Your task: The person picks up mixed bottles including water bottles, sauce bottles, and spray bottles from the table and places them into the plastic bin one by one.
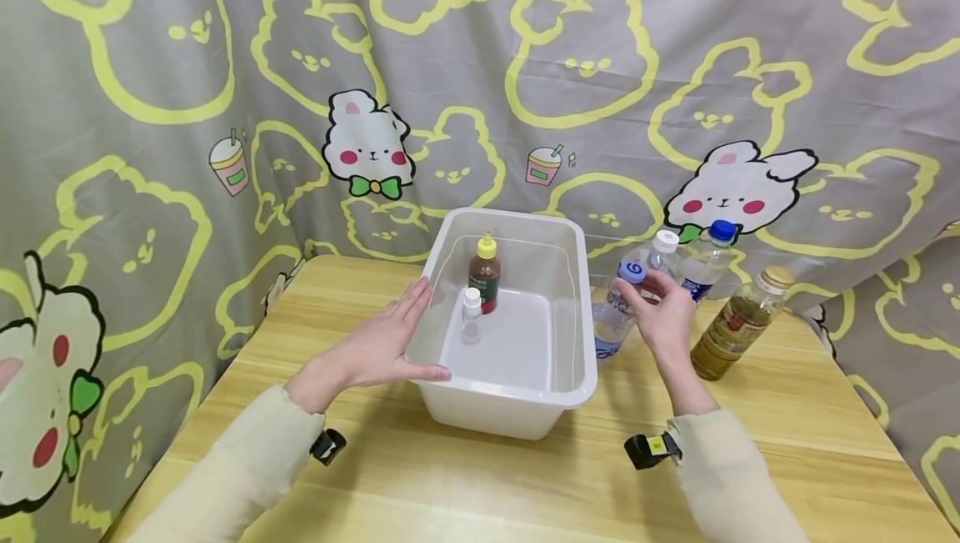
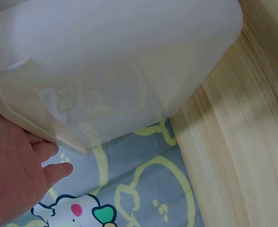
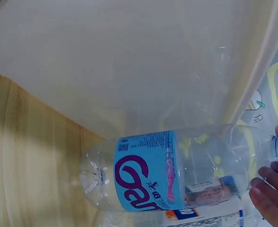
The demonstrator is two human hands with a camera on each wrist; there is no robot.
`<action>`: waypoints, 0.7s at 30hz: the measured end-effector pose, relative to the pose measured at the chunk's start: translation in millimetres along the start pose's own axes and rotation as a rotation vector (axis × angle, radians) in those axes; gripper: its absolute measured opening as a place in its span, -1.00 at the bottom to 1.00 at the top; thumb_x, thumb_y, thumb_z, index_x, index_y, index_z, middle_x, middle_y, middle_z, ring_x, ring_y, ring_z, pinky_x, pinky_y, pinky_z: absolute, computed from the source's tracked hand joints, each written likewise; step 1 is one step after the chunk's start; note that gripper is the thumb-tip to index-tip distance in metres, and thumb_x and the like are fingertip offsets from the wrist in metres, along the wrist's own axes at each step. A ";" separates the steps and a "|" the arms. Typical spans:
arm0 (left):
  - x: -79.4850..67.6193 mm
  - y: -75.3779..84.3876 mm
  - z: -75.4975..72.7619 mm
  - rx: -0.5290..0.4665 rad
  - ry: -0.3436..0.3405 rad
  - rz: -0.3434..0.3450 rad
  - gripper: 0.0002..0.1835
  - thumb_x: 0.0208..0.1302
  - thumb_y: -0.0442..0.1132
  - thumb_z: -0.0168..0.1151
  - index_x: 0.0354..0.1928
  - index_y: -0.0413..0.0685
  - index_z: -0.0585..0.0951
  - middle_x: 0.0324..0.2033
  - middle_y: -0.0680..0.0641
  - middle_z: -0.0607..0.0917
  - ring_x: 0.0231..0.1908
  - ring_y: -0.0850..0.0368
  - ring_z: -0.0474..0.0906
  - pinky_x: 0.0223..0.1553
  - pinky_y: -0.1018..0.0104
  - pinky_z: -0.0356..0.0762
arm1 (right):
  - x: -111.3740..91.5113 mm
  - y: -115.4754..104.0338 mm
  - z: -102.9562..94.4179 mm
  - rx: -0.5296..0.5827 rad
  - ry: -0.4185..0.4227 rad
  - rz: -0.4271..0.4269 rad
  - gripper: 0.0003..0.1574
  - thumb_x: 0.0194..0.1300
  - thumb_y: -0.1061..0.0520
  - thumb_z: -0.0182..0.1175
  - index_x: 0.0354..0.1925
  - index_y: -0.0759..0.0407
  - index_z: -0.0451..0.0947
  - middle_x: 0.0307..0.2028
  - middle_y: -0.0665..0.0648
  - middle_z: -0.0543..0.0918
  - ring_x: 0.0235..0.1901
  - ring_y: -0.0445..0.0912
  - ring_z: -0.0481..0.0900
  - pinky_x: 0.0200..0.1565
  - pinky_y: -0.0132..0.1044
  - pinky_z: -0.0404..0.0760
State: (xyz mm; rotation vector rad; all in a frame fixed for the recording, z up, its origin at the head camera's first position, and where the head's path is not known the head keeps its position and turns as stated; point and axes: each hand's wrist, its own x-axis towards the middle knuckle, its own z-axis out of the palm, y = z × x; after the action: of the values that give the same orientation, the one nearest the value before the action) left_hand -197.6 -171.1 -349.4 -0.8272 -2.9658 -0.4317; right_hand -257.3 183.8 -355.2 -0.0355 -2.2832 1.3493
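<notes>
Left of centre in the frame, the left hand [image 1: 378, 341] rests with fingers mostly straight and thumb spread against the rim of a white plastic tub [image 1: 495, 397]. Right of centre, the right hand [image 1: 666, 309] pinches the capped top of a blue-labelled clear plastic bottle [image 3: 148, 170], just beside the tub. That bottle looks empty, so I'd expect it light, smooth and easily dented; its stiff neck seems the surest hold. In the tub stand a small white-capped bottle [image 1: 471, 324] and, behind it, a yellow-capped sauce bottle [image 1: 484, 283]. Farther right are a bottle of golden liquid [image 1: 729, 336], a white-capped clear bottle [image 1: 664, 258] and a blue-capped one [image 1: 708, 261]. A wood-grain table [image 1: 525, 493] carries everything; a grey cartoon-print curtain [image 1: 457, 55] hangs behind.
</notes>
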 end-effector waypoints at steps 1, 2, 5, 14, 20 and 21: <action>0.2 -0.1 0.1 0.002 0.001 0.001 0.23 -0.14 0.52 -0.05 0.34 -0.29 -0.13 0.34 -0.20 -0.19 0.32 0.00 -0.26 0.25 0.08 -0.07 | -0.1 -1.5 -1.6 0.004 0.000 -0.007 -0.49 0.03 0.11 0.30 -0.08 0.38 0.51 -0.20 0.30 0.60 -0.22 0.05 0.56 -0.33 -0.64 0.47; 0.3 -0.1 0.2 0.002 0.002 0.002 0.23 -0.14 0.52 -0.05 0.34 -0.29 -0.13 0.34 -0.20 -0.19 0.32 0.00 -0.25 0.25 0.08 -0.07 | -0.4 -3.1 -3.4 0.000 -0.002 -0.013 -0.49 0.03 0.09 0.30 -0.09 0.38 0.51 -0.20 0.30 0.60 -0.22 0.04 0.56 -0.32 -0.66 0.44; 0.3 -0.3 0.1 -0.004 0.011 0.008 0.23 -0.14 0.51 -0.03 0.34 -0.30 -0.12 0.34 -0.21 -0.18 0.32 -0.02 -0.23 0.24 0.06 -0.05 | -1.3 -8.9 -9.1 -0.020 -0.003 -0.031 -0.49 0.03 0.06 0.30 -0.11 0.37 0.53 -0.22 0.28 0.61 -0.22 0.03 0.55 -0.33 -0.66 0.42; 0.9 -1.4 -0.1 -0.009 0.006 -0.001 0.24 -0.15 0.52 -0.04 0.34 -0.28 -0.14 0.34 -0.19 -0.20 0.32 0.00 -0.26 0.25 0.07 -0.07 | -3.9 -28.2 -28.0 -0.046 -0.005 -0.055 -0.50 0.03 0.03 0.30 -0.11 0.32 0.55 -0.24 0.24 0.62 -0.38 -0.37 0.48 -0.38 -0.67 0.43; 0.8 -1.6 0.5 -0.003 0.003 0.004 0.23 -0.14 0.52 -0.05 0.34 -0.29 -0.14 0.34 -0.21 -0.19 0.32 -0.01 -0.25 0.24 0.05 -0.05 | -5.2 -38.9 -39.7 -0.076 0.015 -0.082 -0.50 0.03 0.01 0.30 -0.11 0.31 0.56 -0.23 0.25 0.62 -0.40 -0.46 0.44 -0.39 -0.67 0.42; 0.8 -1.5 0.5 -0.002 0.002 0.004 0.23 -0.14 0.52 -0.05 0.34 -0.29 -0.14 0.34 -0.21 -0.19 0.32 -0.01 -0.25 0.25 0.05 -0.06 | -5.3 -40.5 -41.5 -0.077 0.015 -0.081 -0.49 0.03 0.01 0.30 -0.11 0.31 0.56 -0.23 0.26 0.62 -0.40 -0.46 0.45 -0.40 -0.66 0.42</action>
State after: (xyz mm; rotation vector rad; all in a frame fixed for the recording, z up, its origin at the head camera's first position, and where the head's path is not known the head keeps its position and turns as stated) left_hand -199.0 -171.8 -350.3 -0.8325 -2.9620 -0.4357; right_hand -226.5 195.7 -307.2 0.0204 -2.2976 1.2165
